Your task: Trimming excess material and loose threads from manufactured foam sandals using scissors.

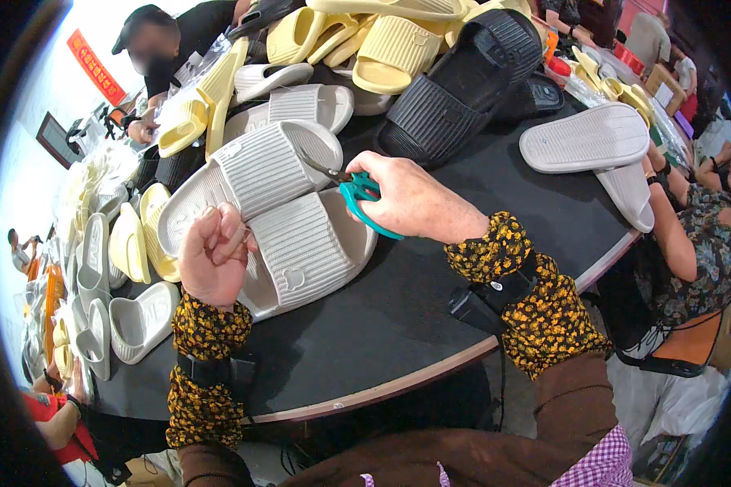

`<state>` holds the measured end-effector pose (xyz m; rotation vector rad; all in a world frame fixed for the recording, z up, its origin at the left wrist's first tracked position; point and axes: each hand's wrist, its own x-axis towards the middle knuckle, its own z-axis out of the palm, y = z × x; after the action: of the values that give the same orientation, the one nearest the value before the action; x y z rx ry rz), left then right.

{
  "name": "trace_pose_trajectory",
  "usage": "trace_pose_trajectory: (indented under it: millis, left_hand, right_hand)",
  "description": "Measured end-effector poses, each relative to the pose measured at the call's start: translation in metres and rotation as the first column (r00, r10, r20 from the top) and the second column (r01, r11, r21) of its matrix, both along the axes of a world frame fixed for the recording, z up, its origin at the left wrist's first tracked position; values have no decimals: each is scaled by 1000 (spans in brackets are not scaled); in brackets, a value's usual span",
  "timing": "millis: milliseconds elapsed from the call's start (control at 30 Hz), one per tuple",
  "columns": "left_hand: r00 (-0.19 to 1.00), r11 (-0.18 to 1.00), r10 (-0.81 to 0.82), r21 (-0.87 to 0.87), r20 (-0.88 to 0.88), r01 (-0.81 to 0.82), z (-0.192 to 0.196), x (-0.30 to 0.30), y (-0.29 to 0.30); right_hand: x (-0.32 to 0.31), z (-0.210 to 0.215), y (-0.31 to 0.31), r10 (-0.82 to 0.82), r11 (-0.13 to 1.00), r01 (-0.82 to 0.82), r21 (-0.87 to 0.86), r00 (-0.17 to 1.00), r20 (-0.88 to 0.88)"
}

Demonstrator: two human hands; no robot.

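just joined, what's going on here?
A person at a dark table has teal-handled scissors in the right hand, blades over the left one of two grey slippers lying side by side. The left hand, fingers curled, is up against the slippers; whether it pinches something thin is unclear. Beyond are heaped yellow slippers and black slippers; other people are around.

Black, ribbed slide sandals [434, 118] lie at one o'clock; pale-yellow, wide-strapped slides [396, 45] at twelve; a long rectangular red banner [96, 66] hangs at ten; a black-edged orange seat [690, 342] sits near four.
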<state>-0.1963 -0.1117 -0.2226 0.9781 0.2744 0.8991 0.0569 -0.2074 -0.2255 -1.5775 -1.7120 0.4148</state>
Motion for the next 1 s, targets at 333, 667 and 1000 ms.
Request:
trace_pose_trajectory:
  millis: [333, 667, 1000]
  left_hand:
    - [999, 996, 9, 86, -39, -6, 4, 2, -5]
    - [994, 970, 25, 241, -110, 2, 10, 4, -12]
    - [993, 965, 80, 257, -92, -54, 12, 7, -17]
  right_hand:
    - [-2, 5, 0, -13, 998, 16, 60, 999, -47]
    - [-4, 7, 0, 24, 985, -3, 171, 992, -126]
    - [-3, 7, 0, 18, 987, 0, 159, 994, -111]
